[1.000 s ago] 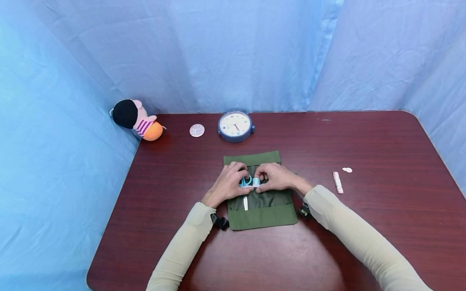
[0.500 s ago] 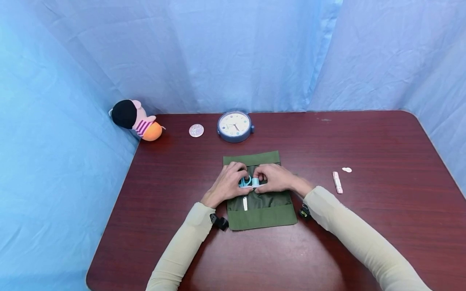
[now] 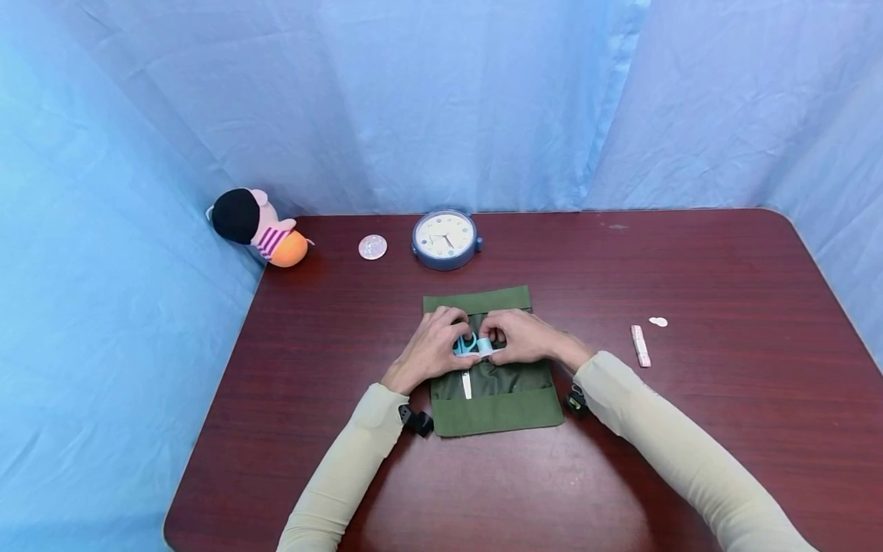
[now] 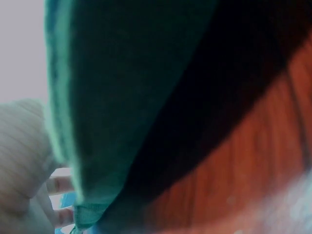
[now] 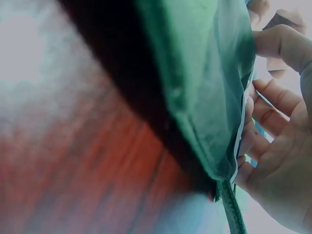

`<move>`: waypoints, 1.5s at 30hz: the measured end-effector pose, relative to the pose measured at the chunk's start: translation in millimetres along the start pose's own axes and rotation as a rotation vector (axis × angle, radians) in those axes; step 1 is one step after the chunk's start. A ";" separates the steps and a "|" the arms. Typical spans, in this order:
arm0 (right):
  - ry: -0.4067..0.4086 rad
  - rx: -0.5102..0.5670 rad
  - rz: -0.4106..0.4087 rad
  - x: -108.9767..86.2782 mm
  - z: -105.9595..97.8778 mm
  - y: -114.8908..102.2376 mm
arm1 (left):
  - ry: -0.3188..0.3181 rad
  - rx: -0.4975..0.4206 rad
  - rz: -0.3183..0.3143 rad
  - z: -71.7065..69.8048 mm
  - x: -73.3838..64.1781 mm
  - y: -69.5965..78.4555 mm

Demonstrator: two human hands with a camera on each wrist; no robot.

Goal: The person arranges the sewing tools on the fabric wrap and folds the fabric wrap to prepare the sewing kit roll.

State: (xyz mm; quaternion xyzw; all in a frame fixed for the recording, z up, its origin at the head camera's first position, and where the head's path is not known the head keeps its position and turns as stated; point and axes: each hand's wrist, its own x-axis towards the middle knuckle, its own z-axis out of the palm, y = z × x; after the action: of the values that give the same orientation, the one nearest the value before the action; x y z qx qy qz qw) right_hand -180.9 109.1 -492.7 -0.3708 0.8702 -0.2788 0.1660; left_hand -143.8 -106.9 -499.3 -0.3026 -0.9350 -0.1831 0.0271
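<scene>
A green fabric pouch [image 3: 498,414] lies unfolded at the middle of the table. Scissors with light blue handles [image 3: 470,343] sit in its pocket, the pale blade [image 3: 466,386] showing below the pocket's white edge. My left hand [image 3: 436,339] pinches that edge beside the scissors, thumb along the front. With bent fingers, my right hand [image 3: 522,337] grips a small light blue cylinder [image 3: 484,345] at the pocket mouth, its thumb at the white edge. The right wrist view shows these fingers [image 5: 279,95] along the pocket's rim; the left wrist view is mostly filled by green cloth [image 4: 112,97].
A blue round clock [image 3: 444,240] and a shiny disc [image 3: 372,247] stand toward the back. A plush toy [image 3: 258,226] leans at the back left corner. Right of the pouch lie a folded tape measure [image 3: 640,346] and a small white piece [image 3: 658,322].
Around the light blue cylinder the right fingers shift only slightly, and it shows a little lower at the pocket edge. The left hand and the pouch stay in place.
</scene>
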 end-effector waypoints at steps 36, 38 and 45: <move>-0.063 0.109 -0.032 -2.4 -11.9 6.8 | 0.012 -0.001 0.023 -1.6 -0.2 -0.9; -0.052 0.101 -0.029 -1.9 -11.0 6.6 | 0.010 -0.001 0.022 -1.8 -0.3 -0.6; -0.031 0.079 0.005 -0.8 -7.6 4.6 | 0.011 0.004 0.026 -1.6 -1.1 -0.2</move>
State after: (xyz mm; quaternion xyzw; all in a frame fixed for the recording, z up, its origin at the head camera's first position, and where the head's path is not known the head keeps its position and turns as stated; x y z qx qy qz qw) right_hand -186.7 115.1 -489.4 -0.3659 0.8568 -0.3069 0.1945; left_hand -143.1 -108.2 -498.1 -0.3138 -0.9311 -0.1826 0.0355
